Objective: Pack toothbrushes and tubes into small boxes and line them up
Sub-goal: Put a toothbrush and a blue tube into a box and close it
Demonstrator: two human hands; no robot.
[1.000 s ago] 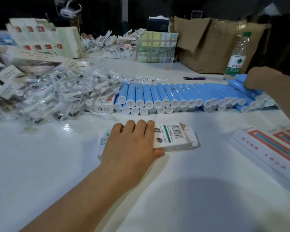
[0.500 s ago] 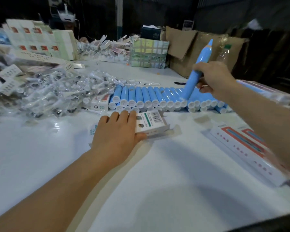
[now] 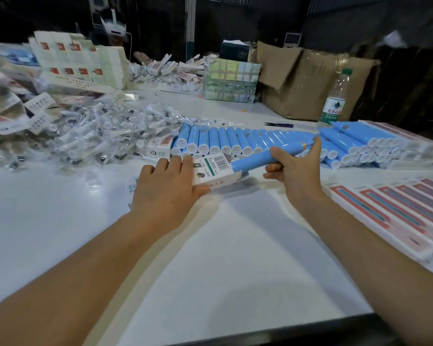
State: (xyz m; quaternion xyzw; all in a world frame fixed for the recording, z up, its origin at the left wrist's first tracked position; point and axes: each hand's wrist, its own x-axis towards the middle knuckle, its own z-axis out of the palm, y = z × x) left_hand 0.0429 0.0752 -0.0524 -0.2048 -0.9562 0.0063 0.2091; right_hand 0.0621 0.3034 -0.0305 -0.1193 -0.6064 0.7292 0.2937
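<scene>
Box (image 3: 214,171) pinned under left hand (image 3: 165,193); right hand (image 3: 296,171) grips blue tube (image 3: 258,159); tube rows (image 3: 260,143) behind

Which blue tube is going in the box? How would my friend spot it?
Find the long row of light blue plastic tubes lying across the white table. Just in front of it, the right hand grips one light blue tube, its end at the open white cardboard box under the left hand. It alone is lifted off the pile.
</scene>
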